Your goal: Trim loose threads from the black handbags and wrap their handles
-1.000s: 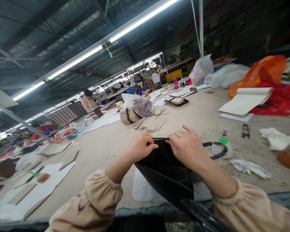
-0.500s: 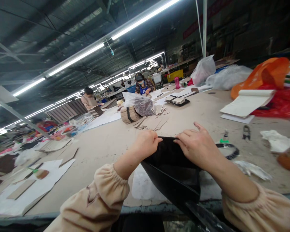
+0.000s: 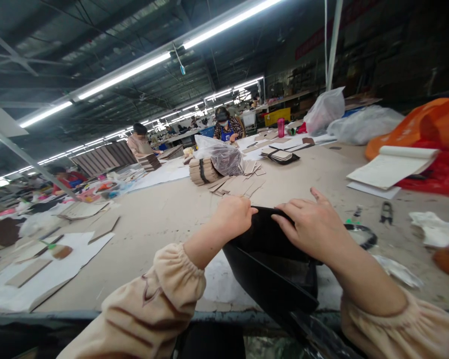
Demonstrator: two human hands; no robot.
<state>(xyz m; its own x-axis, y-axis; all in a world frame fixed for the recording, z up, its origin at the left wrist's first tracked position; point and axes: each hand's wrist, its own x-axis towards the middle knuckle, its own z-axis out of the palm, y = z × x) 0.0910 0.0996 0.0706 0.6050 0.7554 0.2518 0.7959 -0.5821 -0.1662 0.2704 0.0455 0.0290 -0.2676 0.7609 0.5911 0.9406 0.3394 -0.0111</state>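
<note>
At the near edge of a broad worktable (image 3: 145, 219), a person in fleecy, light-coloured sleeves is holding a black pouch-like piece (image 3: 265, 276) with both hands. The left hand (image 3: 234, 217) is pinching its upper rim, the thumb and bent fingers being clamped together on the black material. The right hand (image 3: 314, 229) is gripping the same rim just beside it, its thumb pressing on the near side and its fingers lying over the edge, while one finger is sticking up clear of the rim. Between the hands a short stretch of the rim is showing. The piece itself is slanting down toward the person's lap, overlapping a white sheet (image 3: 217, 281), and its lower end is hanging past the table edge.

Just beyond the right hand, a dark ring-shaped object (image 3: 368, 237) is lying partly hidden by the wrist. Farther right, small black clippers (image 3: 386, 213) and a crumpled white wad (image 3: 436, 228) are resting on the surface, with a notepad (image 3: 392, 167) lying behind them. Ahead of the hands, loose flat pieces (image 3: 239, 187) are spreading out beside a bound bundle (image 3: 203, 172). Across the table, a co-worker in a blue apron (image 3: 228, 134) is sitting.
</note>
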